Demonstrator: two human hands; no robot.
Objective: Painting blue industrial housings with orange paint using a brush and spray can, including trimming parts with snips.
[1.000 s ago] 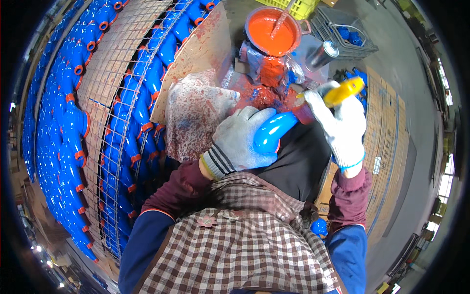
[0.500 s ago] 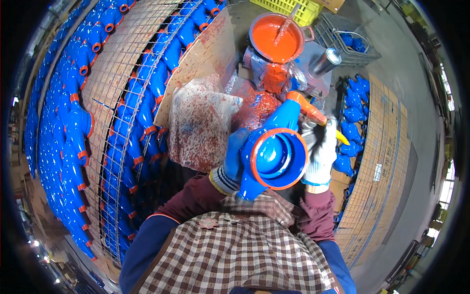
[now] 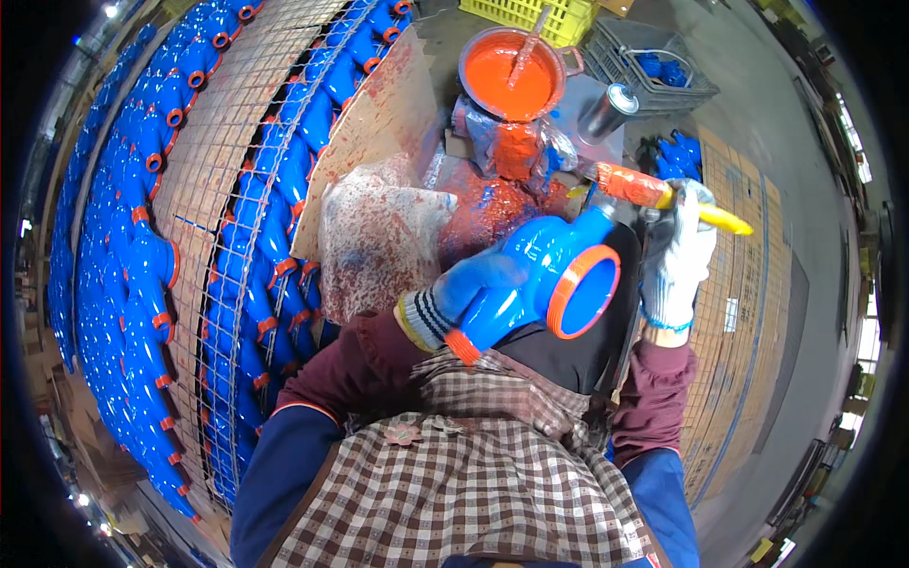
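My left hand (image 3: 473, 286), in a blue-stained knit glove, grips a glossy blue pipe fitting (image 3: 544, 248), shaped like a valve body. Its wide round mouth, rimmed in orange, faces right, and the narrower end toward my lap also has an orange rim. The far end's narrow neck looks blue, close below the brush. In a whitish glove, my right hand (image 3: 679, 248) is closed round a paintbrush (image 3: 636, 186) with a yellow handle and an orange-smeared middle. The brush tip points left, past the fitting's far end; its bristles are hard to make out.
An orange paint pot (image 3: 512, 78) with a stirring stick stands ahead, beside a metal can (image 3: 608, 112). Blue fittings fill wire-mesh racks (image 3: 248, 213) at left; cardboard (image 3: 739, 312) lies right. A grey crate (image 3: 653, 71) and yellow crate (image 3: 540, 17) are behind the pot.
The fitting has turned so its wide mouth swings right and an orange-rimmed end comes near my lap. My right hand has moved right with the brush, away from the fitting.
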